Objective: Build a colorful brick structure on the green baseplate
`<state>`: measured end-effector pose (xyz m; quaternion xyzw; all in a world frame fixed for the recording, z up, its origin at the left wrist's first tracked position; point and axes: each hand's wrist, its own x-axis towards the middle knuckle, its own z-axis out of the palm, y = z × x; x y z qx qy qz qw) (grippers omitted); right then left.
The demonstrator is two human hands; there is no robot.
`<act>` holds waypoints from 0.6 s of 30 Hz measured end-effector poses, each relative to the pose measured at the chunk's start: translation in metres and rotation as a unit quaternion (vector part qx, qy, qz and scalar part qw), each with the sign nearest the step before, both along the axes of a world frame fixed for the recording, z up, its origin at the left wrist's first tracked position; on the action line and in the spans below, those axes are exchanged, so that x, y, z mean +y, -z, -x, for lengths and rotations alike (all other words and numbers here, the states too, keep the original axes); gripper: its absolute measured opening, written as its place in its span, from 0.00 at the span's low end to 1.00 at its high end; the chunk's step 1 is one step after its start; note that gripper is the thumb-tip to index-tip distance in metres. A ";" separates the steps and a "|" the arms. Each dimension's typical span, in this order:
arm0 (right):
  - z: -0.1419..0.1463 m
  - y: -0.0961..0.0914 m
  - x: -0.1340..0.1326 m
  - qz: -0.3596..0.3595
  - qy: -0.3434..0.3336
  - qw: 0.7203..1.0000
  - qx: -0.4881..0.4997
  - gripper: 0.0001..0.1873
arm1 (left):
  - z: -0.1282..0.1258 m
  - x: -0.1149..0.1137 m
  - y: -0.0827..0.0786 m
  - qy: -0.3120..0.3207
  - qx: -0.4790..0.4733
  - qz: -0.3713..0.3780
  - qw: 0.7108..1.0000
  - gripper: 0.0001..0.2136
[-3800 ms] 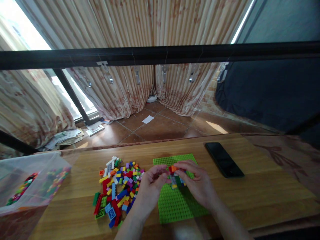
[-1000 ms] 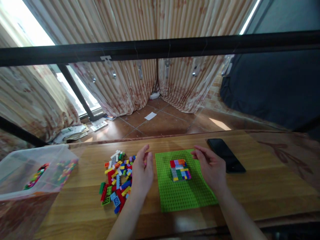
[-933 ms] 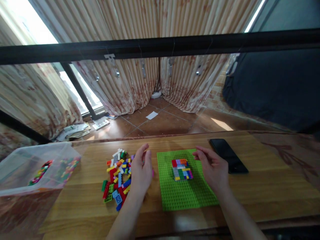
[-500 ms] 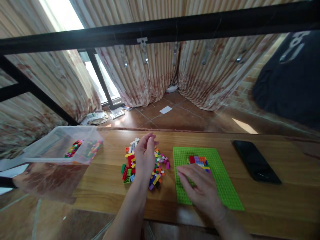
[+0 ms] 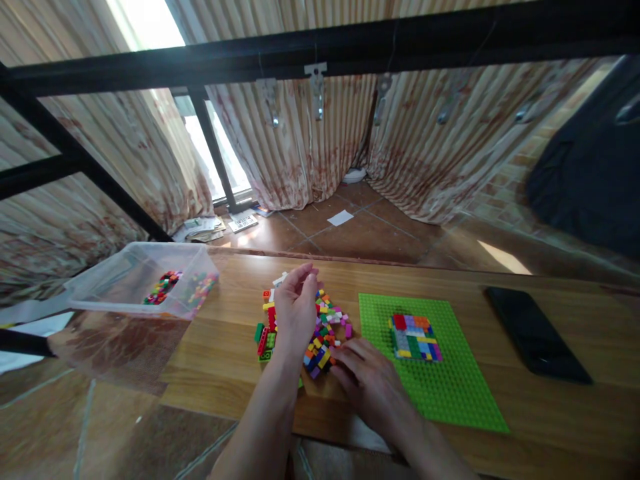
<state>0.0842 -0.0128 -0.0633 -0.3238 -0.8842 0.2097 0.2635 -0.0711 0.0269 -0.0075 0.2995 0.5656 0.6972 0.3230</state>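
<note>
A pile of small coloured bricks [image 5: 327, 328] lies on the wooden table [image 5: 550, 413]. My left hand [image 5: 295, 313] hovers over the pile's left part, fingers loosely curled and apart, nothing visible in them. My right hand [image 5: 367, 383] rests palm down at the pile's near right edge, fingers stretched toward the bricks. To the right lies a green baseplate [image 5: 450, 387] with a small multicoloured block of bricks [image 5: 414, 337] built on it.
A clear plastic bin [image 5: 120, 293] with some coloured bricks stands at the table's left end. A black phone [image 5: 537, 333] lies right of the baseplate. A black metal bar crosses above; curtains and tiled floor lie beyond the table's far edge.
Both hands left the block on the baseplate. My right hand crossed the plate leftward to the pile's edge; my left stays over the pile. The view swung left.
</note>
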 end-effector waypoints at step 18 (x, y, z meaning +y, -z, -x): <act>0.011 0.000 -0.010 -0.026 -0.015 0.997 0.073 0.11 | 0.006 -0.003 -0.003 -0.007 0.004 0.003 1.000 0.13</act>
